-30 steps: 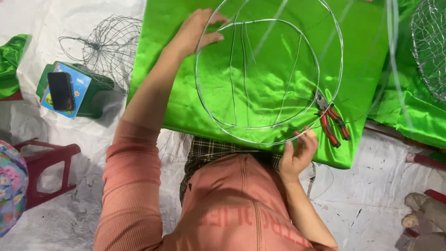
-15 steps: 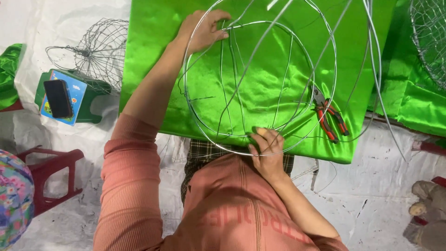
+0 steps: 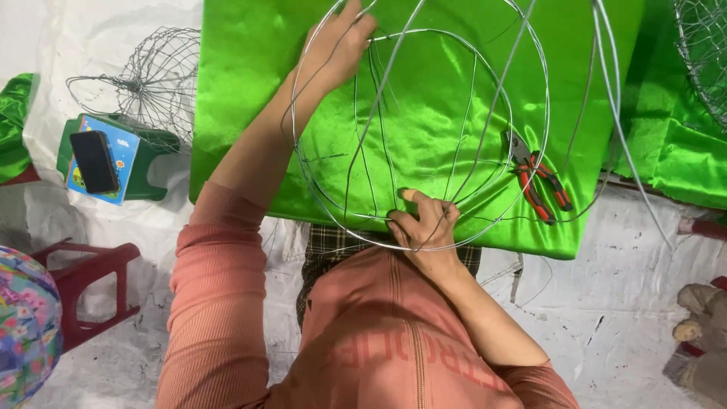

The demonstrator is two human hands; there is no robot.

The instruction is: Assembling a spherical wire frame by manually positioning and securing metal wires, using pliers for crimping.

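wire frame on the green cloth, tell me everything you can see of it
The wire frame is thin, bare silver-grey metal: round hoops, a smaller one inside a larger, joined by curved ribs like a skeletal dome. It lies on the shiny green cloth. The left hand grips its far rim, and the right hand pinches the near rim where the ribs meet. Red-handled pliers lie on the cloth at its right edge.
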